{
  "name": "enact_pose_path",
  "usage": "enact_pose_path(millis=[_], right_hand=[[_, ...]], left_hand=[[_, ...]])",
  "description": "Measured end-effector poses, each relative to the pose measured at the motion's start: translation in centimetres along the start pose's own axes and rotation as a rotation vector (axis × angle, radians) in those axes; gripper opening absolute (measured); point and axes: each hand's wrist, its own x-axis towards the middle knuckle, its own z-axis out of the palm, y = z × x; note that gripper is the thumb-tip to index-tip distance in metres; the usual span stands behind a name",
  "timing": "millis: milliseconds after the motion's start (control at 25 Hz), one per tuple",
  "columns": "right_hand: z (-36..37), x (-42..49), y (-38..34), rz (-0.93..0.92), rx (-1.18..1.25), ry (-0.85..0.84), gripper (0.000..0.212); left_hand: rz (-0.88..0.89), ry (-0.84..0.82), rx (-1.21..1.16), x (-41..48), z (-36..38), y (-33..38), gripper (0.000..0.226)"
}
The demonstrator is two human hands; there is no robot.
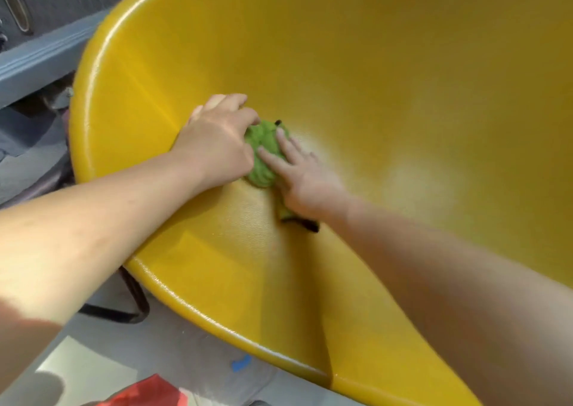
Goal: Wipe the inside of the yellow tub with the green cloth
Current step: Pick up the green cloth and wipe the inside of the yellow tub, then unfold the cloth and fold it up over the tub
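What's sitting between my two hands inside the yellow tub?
The bunched green cloth, pressed between left hand and right hand, head view.

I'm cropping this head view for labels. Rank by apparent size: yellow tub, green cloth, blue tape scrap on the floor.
1. yellow tub
2. green cloth, partly hidden by both hands
3. blue tape scrap

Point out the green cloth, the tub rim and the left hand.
green cloth (263,154), head view: bunched middle.
tub rim (81,95), head view: left edge.
left hand (214,140), head view: back of hand.
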Motion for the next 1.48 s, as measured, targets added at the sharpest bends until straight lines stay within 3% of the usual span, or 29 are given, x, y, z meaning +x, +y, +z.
enact_pose_path(millis=[200,320,440,520,680,840,920,1000,1080,1160,1240,1320,1400,1480], right_hand=[[-6.8,-3.6,15.3,0.213,-0.604,0.042,0.071],[-8.2,-10.6,21.6,0.438,-0.697,0.041,0.075],[-7.7,-20.1,22.9,0.711,-0.559,-0.019,0.08],[-6.3,-23.3,19.8,0.771,-0.359,-0.116,0.083],[-3.8,-25.1,9.3,0.59,0.126,-0.294,0.074],[-5.9,-29.5,4.1,0.511,0.497,-0.365,0.034],[-7.8,-30.9,3.7,0.563,0.646,-0.312,0.018],[-8.7,-31.9,3.3,0.619,0.799,-0.206,0.016],[-9.7,-32.5,3.0,0.597,0.986,-0.099,0.015],[-11.0,-32.4,3.0,0.524,1.176,0.013,0.015],[-12.3,-31.7,3.4,0.438,1.27,0.159,0.016],[-12.7,-31.0,4.3,0.438,1.251,0.246,0.027],[-12.5,-31.0,5.3,0.536,1.109,0.166,0.046],[-11.7,-31.2,6.4,0.611,0.997,-0.019,0.035]], left_hand=[[0.035,-0.141,-0.004,1.6,3.7,5.5,0.055],[0.144,-0.171,-0.081,1.0,6.1,10.8,0.051],[0.186,-0.272,-0.114,-1.0,7.5,15.8,0.048],[0.169,-0.379,-0.117,-2.9,7.6,18.6,0.05],[0.005,-0.651,-0.284,-6.7,6.0,22.6,0.07],[-0.133,-0.754,-0.4,-12.1,4.6,22.8,0.078],[-0.126,-0.78,-0.442,-14.6,4.5,21.7,0.067],[-0.096,-0.795,-0.404,-16.2,4.1,20.9,0.04],[-0.087,-0.805,-0.452,-16.6,3.0,20.5,0.056],[-0.109,-0.843,-0.723,-16.3,1.5,20.4,0.087],[-0.107,-0.867,-0.97,-15.7,0.5,20.6,0.088],[-0.083,-0.766,-1.028,-15.2,-0.4,20.8,0.058],[-0.133,-0.653,-1.118,-14.8,-1.6,21.0,0.041],[-0.171,-0.665,-1.3,-14.2,-2.0,20.4,0.046]])
